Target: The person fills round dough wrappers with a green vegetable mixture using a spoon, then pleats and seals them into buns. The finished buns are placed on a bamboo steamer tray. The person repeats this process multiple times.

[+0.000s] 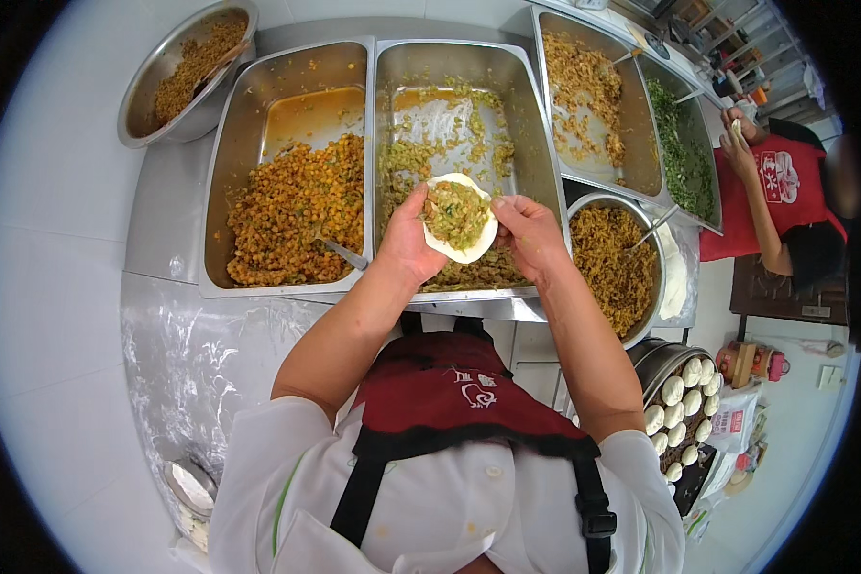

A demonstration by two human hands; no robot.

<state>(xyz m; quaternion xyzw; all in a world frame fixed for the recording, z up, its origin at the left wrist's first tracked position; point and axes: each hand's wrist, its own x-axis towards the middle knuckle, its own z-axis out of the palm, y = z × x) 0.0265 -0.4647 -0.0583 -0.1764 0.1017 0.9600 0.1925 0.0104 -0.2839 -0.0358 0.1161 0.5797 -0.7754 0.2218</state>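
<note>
A round dough wrapper (pixel 482 247) lies across my left hand (pixel 410 240), which cups it from below and from the left side. Green chopped filling (pixel 456 214) is heaped over most of the wrapper. At the wrapper's right edge, the thumb and fingers of my right hand (pixel 529 233) pinch the rim. Both hands are above a steel pan (pixel 466 54) of the same kind of green filling. To the left sits a steel pan (pixel 287 64) of orange diced filling (pixel 294 215), with a spoon handle (pixel 344 253) resting near its front edge.
A steel bowl (pixel 133 122) of brown filling stands at back left. On the right are a pan of brownish filling (pixel 581 75), a pan of chopped greens (pixel 671 136) and a round pot (pixel 660 287). Buns (pixel 673 391) fill a steamer. A co-worker in a red apron (pixel 753 179) holds dough.
</note>
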